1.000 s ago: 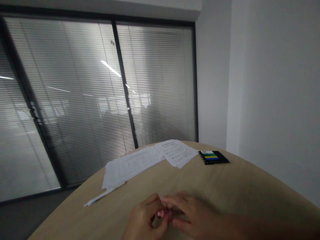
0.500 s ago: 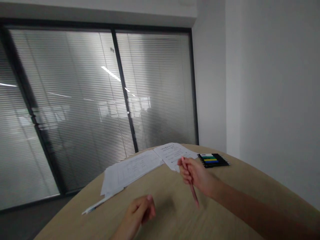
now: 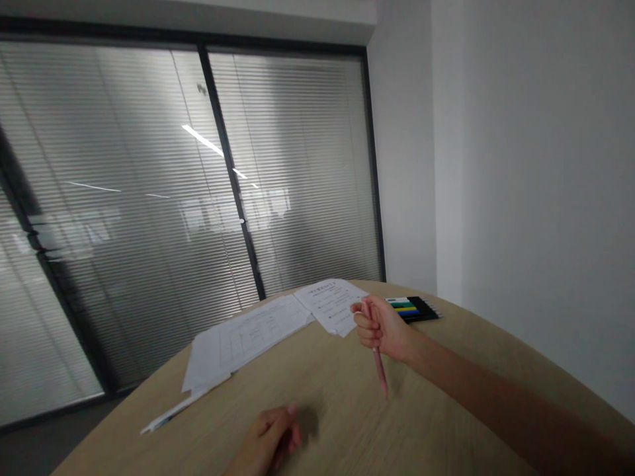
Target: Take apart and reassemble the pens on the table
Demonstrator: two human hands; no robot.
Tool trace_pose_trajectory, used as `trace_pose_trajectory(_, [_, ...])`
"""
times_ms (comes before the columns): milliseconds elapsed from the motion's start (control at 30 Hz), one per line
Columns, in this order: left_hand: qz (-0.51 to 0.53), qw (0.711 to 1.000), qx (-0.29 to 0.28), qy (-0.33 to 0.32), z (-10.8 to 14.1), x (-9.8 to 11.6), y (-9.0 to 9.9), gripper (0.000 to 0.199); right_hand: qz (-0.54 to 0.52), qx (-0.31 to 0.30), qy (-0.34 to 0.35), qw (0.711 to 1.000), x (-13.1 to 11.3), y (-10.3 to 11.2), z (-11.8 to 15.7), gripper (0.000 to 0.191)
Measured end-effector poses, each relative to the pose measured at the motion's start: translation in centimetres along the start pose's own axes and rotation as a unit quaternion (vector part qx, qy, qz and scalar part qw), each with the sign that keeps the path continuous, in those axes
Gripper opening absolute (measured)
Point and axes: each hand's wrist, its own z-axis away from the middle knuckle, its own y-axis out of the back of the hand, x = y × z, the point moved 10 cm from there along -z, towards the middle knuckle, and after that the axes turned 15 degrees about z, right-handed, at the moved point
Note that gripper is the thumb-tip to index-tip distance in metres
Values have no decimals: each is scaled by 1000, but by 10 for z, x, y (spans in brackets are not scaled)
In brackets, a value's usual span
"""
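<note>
In my right hand (image 3: 380,328) is a pink pen (image 3: 380,373), held in a fist with its tip pointing down over the wooden table (image 3: 337,396). My left hand (image 3: 275,433) is near the table's front edge, its fingers curled; whether anything is inside them is hidden. Just behind my right hand lies a black case (image 3: 421,309) with white, green, yellow and blue strips, partly covered by the hand. Printed sheets (image 3: 330,305) lie at the far side of the table, left of my right hand.
More printed paper (image 3: 248,337) spreads over the left part of the table. A white pen (image 3: 166,418) lies by the paper's near edge. Behind the table stand a glass partition with blinds (image 3: 307,172) and a grey wall (image 3: 536,165).
The view has shifted a little, so the papers and case appear further left. My right hand has risen slightly and now overlaps the case, still holding the pink pen. My left hand sits lower in view.
</note>
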Motion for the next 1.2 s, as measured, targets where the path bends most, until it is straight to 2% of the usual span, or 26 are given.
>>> trace_pose_trajectory(167, [2,1000,-5,-7,-3,-3,1,56,-24,-10,2,1000,-5,1,1,54])
trace_pose_trajectory(467, [34,999,12,-27,1,3,-1,67,-45,1,19,999,-5,17,-5,42])
trace_pose_trajectory(600, [37,999,-1,-23,1,3,-3,69,-46,-7,26,999,-8,16,-3,49])
trace_pose_trajectory(733, [64,998,-5,-12,-4,-7,-2,74,-44,-18,23,999,-8,16,-2,56])
trace_pose_trajectory(1067, [63,998,-6,-14,-7,-13,-1,75,-41,18,44,998,-6,36,-9,33])
trace_pose_trajectory(1200, [56,998,-19,-11,-7,-11,-2,75,-41,23,46,998,-7,37,-8,36])
